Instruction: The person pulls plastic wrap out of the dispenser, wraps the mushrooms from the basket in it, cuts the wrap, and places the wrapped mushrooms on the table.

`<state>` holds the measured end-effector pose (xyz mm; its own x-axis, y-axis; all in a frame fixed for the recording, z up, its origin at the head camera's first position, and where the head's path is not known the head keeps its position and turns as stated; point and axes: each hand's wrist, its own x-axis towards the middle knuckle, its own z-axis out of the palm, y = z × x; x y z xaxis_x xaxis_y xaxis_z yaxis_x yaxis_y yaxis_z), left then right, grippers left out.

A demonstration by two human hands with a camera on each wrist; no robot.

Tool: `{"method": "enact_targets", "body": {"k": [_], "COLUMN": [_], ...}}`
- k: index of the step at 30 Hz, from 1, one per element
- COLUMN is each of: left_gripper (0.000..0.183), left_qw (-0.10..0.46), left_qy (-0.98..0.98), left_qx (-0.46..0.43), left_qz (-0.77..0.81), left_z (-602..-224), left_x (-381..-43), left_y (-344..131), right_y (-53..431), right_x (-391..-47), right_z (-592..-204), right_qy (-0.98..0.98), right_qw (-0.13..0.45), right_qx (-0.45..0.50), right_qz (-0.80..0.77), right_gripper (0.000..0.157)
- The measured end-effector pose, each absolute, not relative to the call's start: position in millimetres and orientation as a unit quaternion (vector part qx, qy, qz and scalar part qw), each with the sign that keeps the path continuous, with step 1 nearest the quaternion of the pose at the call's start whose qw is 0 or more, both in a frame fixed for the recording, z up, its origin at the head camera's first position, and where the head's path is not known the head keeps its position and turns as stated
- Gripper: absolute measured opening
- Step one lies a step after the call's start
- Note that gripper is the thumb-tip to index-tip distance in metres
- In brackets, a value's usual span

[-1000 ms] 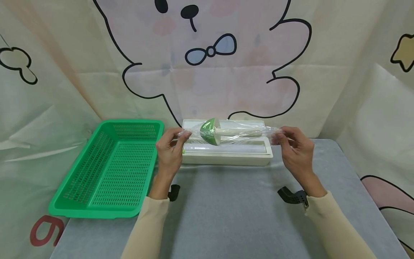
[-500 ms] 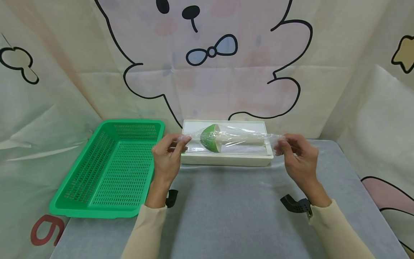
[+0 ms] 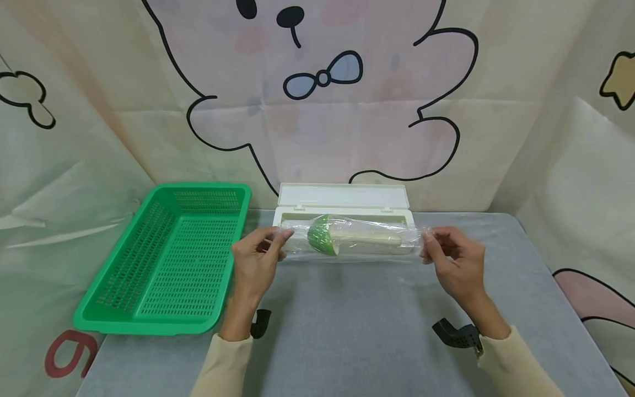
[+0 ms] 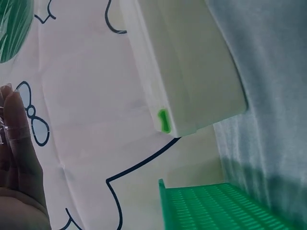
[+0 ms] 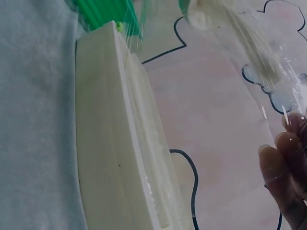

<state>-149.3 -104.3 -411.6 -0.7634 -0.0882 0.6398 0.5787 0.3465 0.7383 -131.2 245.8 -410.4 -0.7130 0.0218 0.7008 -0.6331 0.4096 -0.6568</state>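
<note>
A mushroom-shaped thing (image 3: pixel 367 237) with a green cap and a long pale stem lies inside clear plastic wrap (image 3: pixel 413 245). It is held sideways in the air, cap to the left. My left hand (image 3: pixel 254 264) pinches the wrap's left end between thumb and fingers. At the other end, my right hand (image 3: pixel 457 270) pinches the wrap too. Part of the green cap (image 4: pixel 12 28) shows at the top corner of the left wrist view. Fingertips of the right hand (image 5: pixel 288 167) touch the film in the right wrist view.
Behind the wrapped thing stands a white wrap dispenser box (image 3: pixel 283 216) with its lid (image 3: pixel 342 196) raised. A green plastic basket (image 3: pixel 163 264) sits at the left on the grey table (image 3: pixel 347 336). A printed cloth (image 3: pixel 387 127) hangs behind the table.
Both hands have drawn the wrapped thing down the head view, towards me, from over the dispenser box to its front edge. More of the box and raised lid shows. Both pinches stay.
</note>
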Motion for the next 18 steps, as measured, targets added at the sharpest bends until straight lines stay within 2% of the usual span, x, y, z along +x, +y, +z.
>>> {"method": "enact_targets", "body": {"k": [9, 18], "left_gripper": [0.021, 0.027], "left_qw": [0.22, 0.144], "left_qy": [-0.799, -0.838], "left_qx": [-0.079, 0.021], "left_qz": [-0.554, -0.526], "left_z": [-432, -453], "left_x": [-134, -135], "left_y": [-103, -97], "right_y": [243, 242], "right_x": [-119, -119], "right_z": [-428, -448], "right_qy": [-0.815, -0.862], "right_qw": [0.223, 0.104], "right_qx": [0.105, 0.021], "right_qz": [0.525, 0.496], "right_gripper": [0.01, 0.02]}}
